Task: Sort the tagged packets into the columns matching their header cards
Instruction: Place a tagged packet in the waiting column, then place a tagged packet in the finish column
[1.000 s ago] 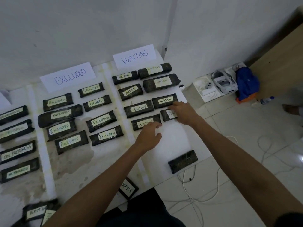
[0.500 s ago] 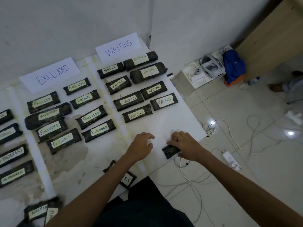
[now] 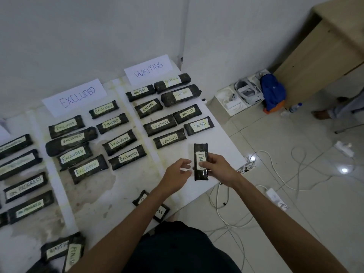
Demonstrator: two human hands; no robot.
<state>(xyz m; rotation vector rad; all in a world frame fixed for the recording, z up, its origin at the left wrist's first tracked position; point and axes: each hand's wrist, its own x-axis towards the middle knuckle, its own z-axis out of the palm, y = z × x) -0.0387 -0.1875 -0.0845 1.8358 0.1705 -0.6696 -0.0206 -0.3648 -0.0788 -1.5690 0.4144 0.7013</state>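
My right hand point(image 3: 218, 169) grips a dark packet point(image 3: 201, 152) whose tag begins "FIN", held lengthwise above the near right corner of the white table point(image 3: 126, 186). My left hand point(image 3: 176, 175) hovers just left of the packet, fingers loosely curled, holding nothing. Under the WAITING header card point(image 3: 148, 68) lie several packets tagged WAITING point(image 3: 169, 137). Several EXCLUDED packets point(image 3: 127, 156) fill the column below the EXCLUDED header card point(image 3: 75, 96). On-progress packets point(image 3: 25, 187) lie at the far left.
A packet tagged "…GRESS" point(image 3: 160, 211) lies at the table's near edge, partly under my left forearm. A small pile with WAITING and "FINIS…" tags point(image 3: 63, 251) sits bottom left. On the floor to the right lie white cables, a power strip point(image 3: 274, 197), a headset box and a blue bag point(image 3: 272, 93).
My right hand left the WAITING column, reached the untagged-looking packet near the table's front edge, lifted it and turned it tag-up. My left hand followed alongside.
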